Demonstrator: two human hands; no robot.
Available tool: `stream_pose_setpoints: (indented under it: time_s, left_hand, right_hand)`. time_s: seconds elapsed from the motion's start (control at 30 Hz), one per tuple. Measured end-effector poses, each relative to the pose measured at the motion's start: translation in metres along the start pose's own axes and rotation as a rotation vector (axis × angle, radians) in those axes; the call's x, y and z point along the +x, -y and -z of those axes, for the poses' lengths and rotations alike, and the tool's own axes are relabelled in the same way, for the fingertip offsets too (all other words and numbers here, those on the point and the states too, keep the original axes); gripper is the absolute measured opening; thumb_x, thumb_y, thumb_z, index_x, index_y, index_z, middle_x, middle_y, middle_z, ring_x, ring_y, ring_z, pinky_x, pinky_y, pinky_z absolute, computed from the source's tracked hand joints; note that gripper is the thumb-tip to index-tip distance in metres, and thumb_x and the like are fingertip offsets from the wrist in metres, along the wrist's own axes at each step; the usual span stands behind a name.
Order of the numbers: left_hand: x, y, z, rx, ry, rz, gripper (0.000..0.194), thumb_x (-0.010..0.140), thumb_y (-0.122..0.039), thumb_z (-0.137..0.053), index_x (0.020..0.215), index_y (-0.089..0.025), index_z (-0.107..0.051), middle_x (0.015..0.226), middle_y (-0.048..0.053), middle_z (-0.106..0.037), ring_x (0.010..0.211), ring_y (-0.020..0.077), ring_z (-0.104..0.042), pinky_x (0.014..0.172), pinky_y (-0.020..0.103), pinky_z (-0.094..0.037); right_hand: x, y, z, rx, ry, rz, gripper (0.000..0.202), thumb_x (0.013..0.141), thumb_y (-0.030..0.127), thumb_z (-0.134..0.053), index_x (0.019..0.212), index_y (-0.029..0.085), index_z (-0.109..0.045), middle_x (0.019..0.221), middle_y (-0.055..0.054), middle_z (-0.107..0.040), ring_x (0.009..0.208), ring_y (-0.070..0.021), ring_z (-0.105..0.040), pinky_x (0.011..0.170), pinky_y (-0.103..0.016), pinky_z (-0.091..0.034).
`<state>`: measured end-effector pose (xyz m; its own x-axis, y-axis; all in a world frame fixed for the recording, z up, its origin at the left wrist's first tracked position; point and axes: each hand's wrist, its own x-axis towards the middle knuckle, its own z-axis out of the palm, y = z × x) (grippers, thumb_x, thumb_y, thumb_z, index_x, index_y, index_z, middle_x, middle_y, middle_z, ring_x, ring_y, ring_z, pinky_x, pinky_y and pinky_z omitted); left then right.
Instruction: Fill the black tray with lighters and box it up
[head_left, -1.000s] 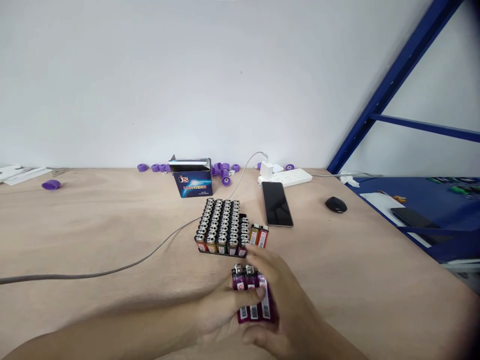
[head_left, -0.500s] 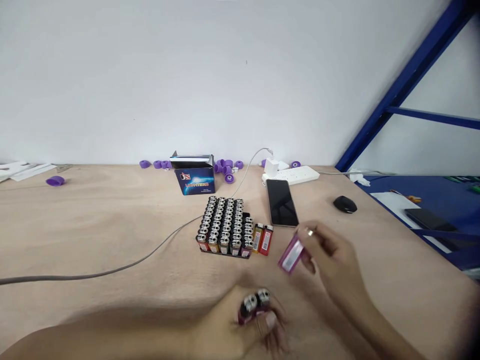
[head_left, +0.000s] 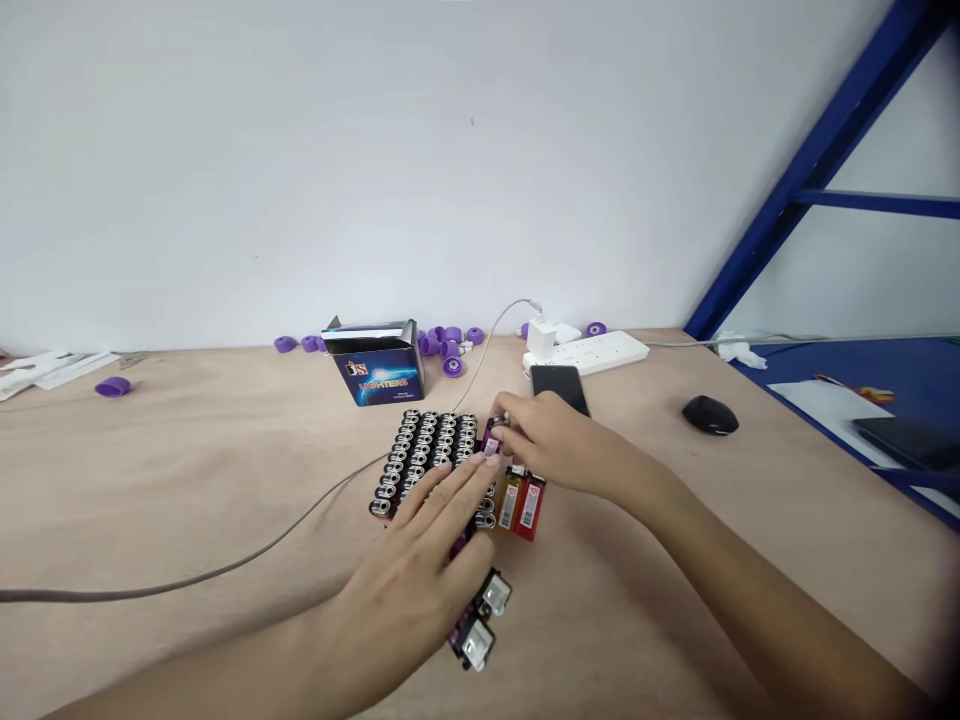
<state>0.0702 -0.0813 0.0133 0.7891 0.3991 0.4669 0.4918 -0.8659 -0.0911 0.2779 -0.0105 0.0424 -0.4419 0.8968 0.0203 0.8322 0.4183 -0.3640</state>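
My right hand [head_left: 547, 435] pinches a purple lighter [head_left: 491, 440] by its top, at the right back part of the lighter tray [head_left: 424, 465]. That tray holds several rows of upright lighters with metal tops. My left hand [head_left: 420, 570] reaches over the tray's front right, its fingertips at the lower end of the purple lighter. Two more purple lighters [head_left: 480, 620] are gripped under its palm and thumb, metal tops pointing toward me. Beside the tray lie a yellow lighter [head_left: 511, 500] and a red lighter [head_left: 530, 508], side by side.
A dark blue lighter box [head_left: 382, 375] stands open behind the tray, near several purple cups [head_left: 450, 340]. A phone [head_left: 559, 385], partly covered by my right hand, lies before a white power strip [head_left: 604, 352]. A black mouse [head_left: 709, 415] sits right; a grey cable [head_left: 300, 540] crosses the left.
My right hand has carried the purple lighter left to the tray. My left hand has moved forward over the tray, still gripping two lighters. The view has shifted slightly.
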Motion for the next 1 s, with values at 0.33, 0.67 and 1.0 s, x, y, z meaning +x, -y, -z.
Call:
stream_pose_setpoints:
  time_s: [0.33,0.67,1.0]
  left_hand:
    - [-0.008,-0.005,-0.02,0.073,0.045,0.043,0.028,0.099,-0.005,-0.035,0.084,-0.015,-0.057,0.141,0.022,-0.056,0.138,0.0307,-0.048,0.11,0.048,-0.043]
    - [-0.006,-0.004,-0.019,0.067,0.048,0.018,0.027,0.1,-0.006,-0.037,0.087,-0.015,-0.058,0.141,0.02,-0.057,0.14,0.0292,-0.045,0.113,0.046,-0.04]
    - [-0.003,-0.001,-0.006,-0.131,0.16,0.077,0.025,0.093,-0.004,-0.038,0.1,-0.013,-0.06,0.146,0.024,-0.051,0.141,0.0337,-0.044,0.11,0.051,-0.045]
  right_hand:
    - [0.0,-0.002,-0.012,-0.053,0.07,0.076,0.017,0.099,0.022,-0.045,0.098,0.014,-0.06,0.072,-0.005,-0.063,0.058,-0.0144,-0.051,0.053,-0.025,-0.029]
    - [-0.004,0.003,-0.005,-0.172,0.09,0.151,0.017,0.095,0.014,-0.048,0.102,0.01,-0.063,0.076,-0.01,-0.067,0.055,-0.0148,-0.056,0.048,-0.026,-0.026]
    - [-0.009,-0.001,-0.002,-0.078,0.21,0.184,0.024,0.086,-0.001,-0.047,0.094,0.015,-0.063,0.086,-0.009,-0.07,0.066,-0.0169,-0.063,0.051,-0.025,-0.033]
